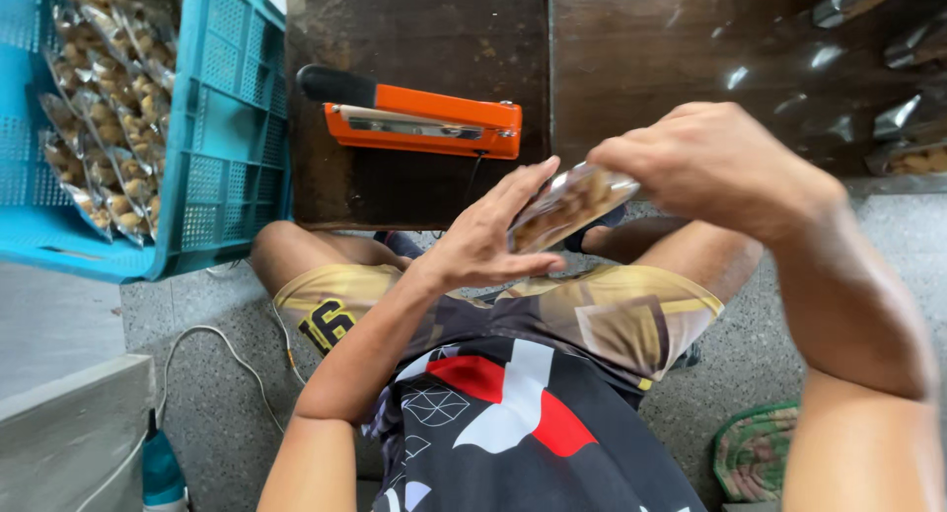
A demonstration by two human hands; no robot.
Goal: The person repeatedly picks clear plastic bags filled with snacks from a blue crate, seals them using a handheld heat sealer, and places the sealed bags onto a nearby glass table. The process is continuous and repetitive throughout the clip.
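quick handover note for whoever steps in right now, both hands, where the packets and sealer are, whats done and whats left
Left hand: open palm, fingers flat against the near side of a small clear snack packet.
Right hand: fingers pinch the packet's far end from above.
The packet is held in the air over the lap, not on the sealer.
Orange heat sealer: on the dark wooden board in front, arm down, nothing in it.
Done: many filled packets stand in the blue crate at left.
Left: more packets lie on the wooden surface at upper right; whether they are sealed cannot be told.
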